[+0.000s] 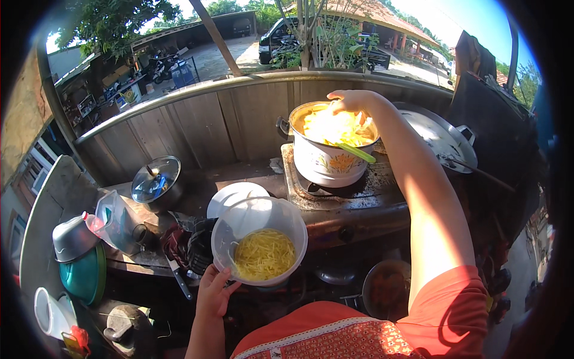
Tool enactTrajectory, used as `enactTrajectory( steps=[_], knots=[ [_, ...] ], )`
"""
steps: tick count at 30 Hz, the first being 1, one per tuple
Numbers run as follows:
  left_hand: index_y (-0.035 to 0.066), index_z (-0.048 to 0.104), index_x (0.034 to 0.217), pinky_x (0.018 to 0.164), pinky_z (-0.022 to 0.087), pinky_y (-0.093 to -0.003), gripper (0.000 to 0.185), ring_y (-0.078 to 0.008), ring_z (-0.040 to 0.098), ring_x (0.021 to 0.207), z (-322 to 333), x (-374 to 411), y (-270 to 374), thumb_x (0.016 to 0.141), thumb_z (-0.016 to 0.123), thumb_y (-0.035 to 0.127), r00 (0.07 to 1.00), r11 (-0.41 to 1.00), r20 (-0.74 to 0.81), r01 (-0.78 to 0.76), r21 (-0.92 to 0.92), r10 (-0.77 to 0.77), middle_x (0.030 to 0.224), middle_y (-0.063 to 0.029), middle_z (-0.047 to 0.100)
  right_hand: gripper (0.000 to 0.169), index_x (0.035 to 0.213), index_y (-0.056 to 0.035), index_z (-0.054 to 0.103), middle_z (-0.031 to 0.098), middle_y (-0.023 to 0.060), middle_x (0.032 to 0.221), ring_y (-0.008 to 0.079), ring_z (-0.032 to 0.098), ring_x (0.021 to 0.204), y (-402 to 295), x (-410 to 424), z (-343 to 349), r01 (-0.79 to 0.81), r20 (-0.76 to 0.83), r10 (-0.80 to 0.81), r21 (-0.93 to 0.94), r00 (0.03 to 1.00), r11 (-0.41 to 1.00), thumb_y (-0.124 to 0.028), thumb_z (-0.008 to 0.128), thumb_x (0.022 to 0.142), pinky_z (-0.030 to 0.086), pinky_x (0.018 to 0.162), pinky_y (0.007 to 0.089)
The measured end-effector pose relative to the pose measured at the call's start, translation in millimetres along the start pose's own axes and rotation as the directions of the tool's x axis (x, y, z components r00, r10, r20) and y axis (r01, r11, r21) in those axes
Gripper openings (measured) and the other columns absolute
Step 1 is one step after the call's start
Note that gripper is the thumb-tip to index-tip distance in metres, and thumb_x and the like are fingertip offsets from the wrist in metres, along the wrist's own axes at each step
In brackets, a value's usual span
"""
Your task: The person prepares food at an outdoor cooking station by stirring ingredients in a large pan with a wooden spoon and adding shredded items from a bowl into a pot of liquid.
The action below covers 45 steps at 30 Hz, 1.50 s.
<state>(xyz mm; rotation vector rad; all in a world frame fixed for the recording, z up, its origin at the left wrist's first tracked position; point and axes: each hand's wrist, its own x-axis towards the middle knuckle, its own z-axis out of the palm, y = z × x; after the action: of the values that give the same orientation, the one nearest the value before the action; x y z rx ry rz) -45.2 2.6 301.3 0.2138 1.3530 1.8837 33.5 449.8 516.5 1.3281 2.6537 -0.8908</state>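
Note:
My left hand (216, 287) grips the rim of a translucent plastic tub (224, 244), tilted towards me. Pale yellow shreds (265, 254) cover its bottom. My right hand (352, 102) reaches over the far rim of a white enamel pot (329, 166) with a flower print. Its fingers touch a bright heap of yellow strips (334, 128) in the pot; glare hides whether they hold any. A green handle (357, 153) sticks out over the pot's front rim. The pot stands on a gas stove (385, 188).
A white plate (231, 194) lies behind the tub. On the left are a lidded pot (157, 179), a knife (180, 279), a dark cloth (186, 242) and stacked bowls (80, 273). A large wok (437, 130) sits right of the stove, and a pan (386, 287) lies below. A wooden wall (193, 121) closes the back.

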Motion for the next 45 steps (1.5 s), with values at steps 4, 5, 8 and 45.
enactTrajectory(
  steps=[4, 5, 8, 45],
  knots=[
    [0.005, 0.042, 0.114, 0.080, 0.049, -0.0426, 0.042, -0.0200, 0.050, 0.104, 1.3, 2.9, -1.2, 0.078, 0.061, 0.018, 0.999, 1.000, 0.043, -0.005, -0.008, 0.006, 0.109, -0.0083, 0.051, 0.064, 0.134, -0.0210, 0.031, 0.034, 0.0109, 0.135, 0.0321, 0.036, 0.121, -7.7, -15.9, -19.7, 0.018, -0.056, -0.036, -0.281, 0.998, 0.959, -0.016, 0.055, 0.075, 0.050, 0.079, 0.0464],
    [0.005, 0.042, 0.114, 0.080, 0.049, -0.0425, 0.042, -0.0199, 0.050, 0.104, 1.6, 3.0, -1.1, 0.078, 0.061, 0.018, 0.999, 1.000, 0.046, -0.006, -0.012, 0.006, 0.109, -0.0082, 0.051, 0.062, 0.134, -0.0206, 0.033, 0.034, 0.0103, 0.135, 0.0314, 0.038, 0.119, -6.9, -12.9, -23.6, 0.020, -0.110, -0.047, -0.241, 0.993, 0.970, -0.013, 0.052, 0.075, 0.051, 0.077, 0.0440],
    [0.006, 0.042, 0.114, 0.080, 0.048, -0.0423, 0.041, -0.0196, 0.050, 0.104, 4.1, 3.5, -0.7, 0.079, 0.060, 0.017, 0.999, 1.000, 0.043, -0.009, -0.020, 0.010, 0.110, -0.0079, 0.051, 0.045, 0.118, -0.0125, 0.051, 0.044, 0.0111, 0.125, 0.0241, 0.053, 0.101, -9.7, -13.7, -31.8, 0.101, -0.363, -0.141, -0.127, 0.921, 0.987, 0.000, 0.039, 0.076, 0.055, 0.067, 0.0322],
    [0.006, 0.027, 0.132, 0.082, 0.045, -0.0376, 0.058, -0.0202, 0.051, 0.105, -4.0, 15.5, -21.3, 0.083, 0.057, 0.012, 0.978, 0.974, 0.124, -0.143, -0.177, 0.166, 0.115, -0.0074, 0.049, 0.069, 0.123, -0.0114, 0.044, 0.046, 0.0109, 0.122, 0.0219, 0.044, 0.113, -70.1, -74.3, 325.1, -0.035, 0.911, 0.220, -0.223, 0.350, 0.974, -0.043, 0.065, 0.066, 0.032, 0.097, 0.0376]
  ],
)
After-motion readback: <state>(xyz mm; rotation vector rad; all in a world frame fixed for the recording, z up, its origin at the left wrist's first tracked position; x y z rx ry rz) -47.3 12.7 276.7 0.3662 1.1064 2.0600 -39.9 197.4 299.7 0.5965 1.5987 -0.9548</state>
